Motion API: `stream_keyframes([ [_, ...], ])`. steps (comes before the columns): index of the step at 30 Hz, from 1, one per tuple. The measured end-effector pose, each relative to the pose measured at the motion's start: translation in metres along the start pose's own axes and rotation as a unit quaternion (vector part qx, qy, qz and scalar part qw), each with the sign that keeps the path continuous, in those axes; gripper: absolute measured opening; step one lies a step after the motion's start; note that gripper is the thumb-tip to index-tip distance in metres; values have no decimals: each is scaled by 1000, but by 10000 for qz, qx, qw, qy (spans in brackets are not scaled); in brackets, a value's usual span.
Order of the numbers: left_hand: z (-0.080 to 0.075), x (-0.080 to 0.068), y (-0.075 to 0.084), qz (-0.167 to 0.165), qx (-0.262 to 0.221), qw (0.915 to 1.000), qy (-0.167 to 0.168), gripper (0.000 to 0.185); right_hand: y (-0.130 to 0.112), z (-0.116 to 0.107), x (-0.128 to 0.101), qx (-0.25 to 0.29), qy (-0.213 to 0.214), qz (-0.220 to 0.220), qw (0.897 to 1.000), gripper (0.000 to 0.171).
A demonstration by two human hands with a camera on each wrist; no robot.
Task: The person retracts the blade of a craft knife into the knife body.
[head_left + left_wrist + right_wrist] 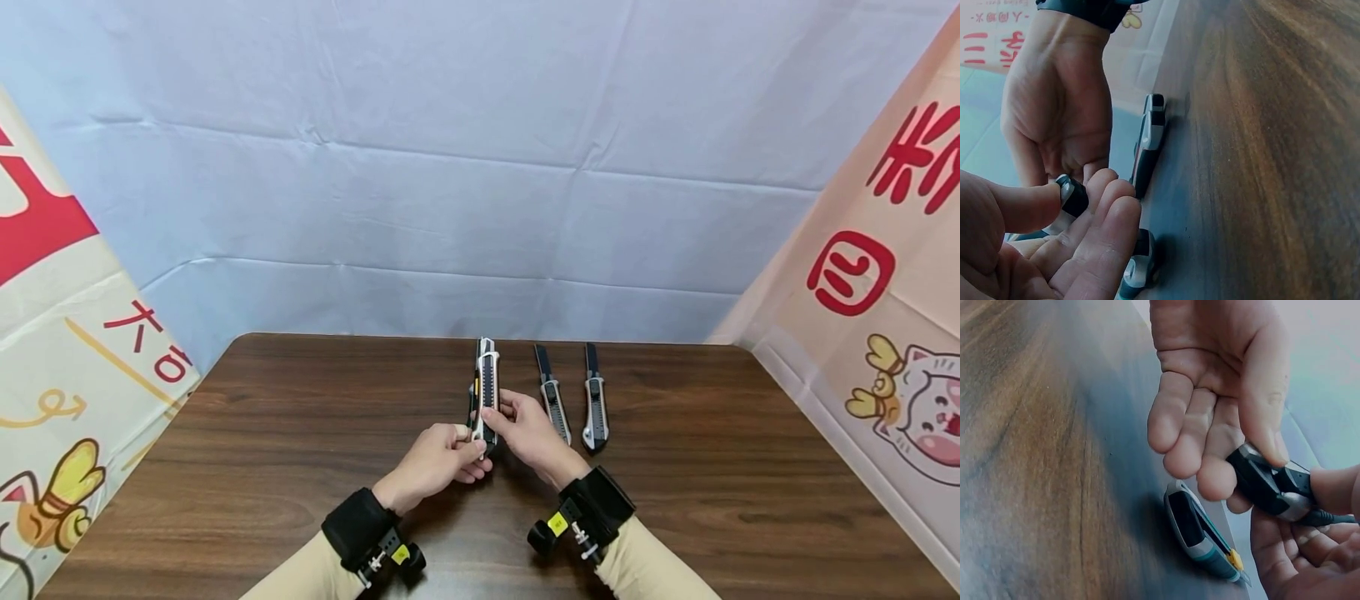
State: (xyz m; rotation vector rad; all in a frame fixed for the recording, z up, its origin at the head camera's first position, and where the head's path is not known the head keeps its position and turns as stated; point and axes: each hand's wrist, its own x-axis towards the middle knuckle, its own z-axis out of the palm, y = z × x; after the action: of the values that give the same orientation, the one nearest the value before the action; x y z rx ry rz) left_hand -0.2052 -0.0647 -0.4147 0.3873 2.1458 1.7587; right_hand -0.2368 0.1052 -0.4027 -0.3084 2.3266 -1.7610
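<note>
utility knife [486, 385] held just above the table [300, 433], long axis pointing away from the body, butt end nearest. left hand [433, 463] pinching that near end, thumb on top; right hand [529, 433] gripping the body from the right side. both equally close. two more knives [573, 400] lying parallel, just right.

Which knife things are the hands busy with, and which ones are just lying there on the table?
In use:
- left hand, gripping the bottom end of the held utility knife
- right hand, pinching that same knife

Just lying there:
- a utility knife flat on the wooden table, blade out
- another utility knife to its right, blade out
</note>
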Motion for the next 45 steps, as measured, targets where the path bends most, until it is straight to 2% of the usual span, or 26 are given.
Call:
stream_keyframes([
  [17,1,-1,2,-10,-126,9999,-26,29,1,-5,-1,43,-374,-97,9992,44],
  [28,0,1,0,-172,-297,9994,-107,28,0,-5,-2,38,-560,-84,9984,45],
  [39,2,1,0,-284,-400,9986,-214,31,1,-8,-6,-503,-192,19,9985,49],
  [45,5,3,2,-267,-261,9989,-292,30,-2,-13,-9,-556,-25,62,9984,47],
])
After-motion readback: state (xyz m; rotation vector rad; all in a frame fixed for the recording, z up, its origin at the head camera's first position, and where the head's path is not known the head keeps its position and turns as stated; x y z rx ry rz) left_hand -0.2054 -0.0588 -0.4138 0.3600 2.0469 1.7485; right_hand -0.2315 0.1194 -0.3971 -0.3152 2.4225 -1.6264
